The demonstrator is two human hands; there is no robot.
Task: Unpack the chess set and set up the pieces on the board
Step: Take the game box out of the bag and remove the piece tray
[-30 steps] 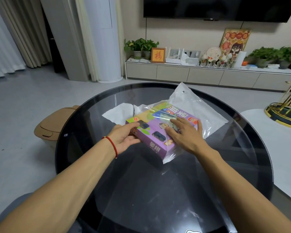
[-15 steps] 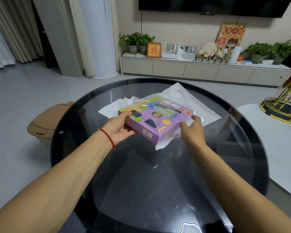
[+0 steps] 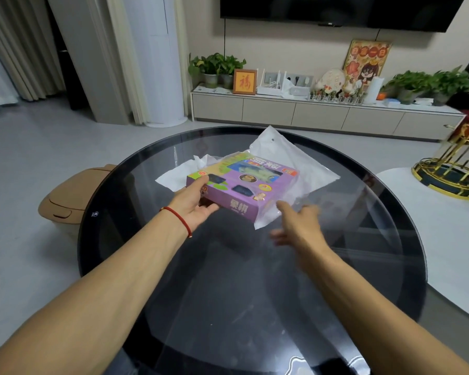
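A purple and green chess set box (image 3: 244, 189) lies partly inside a clear plastic bag (image 3: 301, 169) on the round dark glass table (image 3: 228, 293). My left hand (image 3: 194, 205) grips the box's near left corner, thumb on top and fingers underneath, lifting that side a little. My right hand (image 3: 298, 226) hovers blurred near the bag's open front edge, fingers spread, holding nothing. The box is closed, so no board or pieces show.
A white tissue (image 3: 179, 175) lies under the bag's left side. A tan lidded bin (image 3: 65, 197) stands on the floor to the left. A white table (image 3: 444, 239) with a gold stand (image 3: 455, 169) is on the right. A TV cabinet (image 3: 322, 112) lines the far wall.
My right hand has let go of the box's right side and drawn back towards me. My left hand keeps its grip on the left corner.
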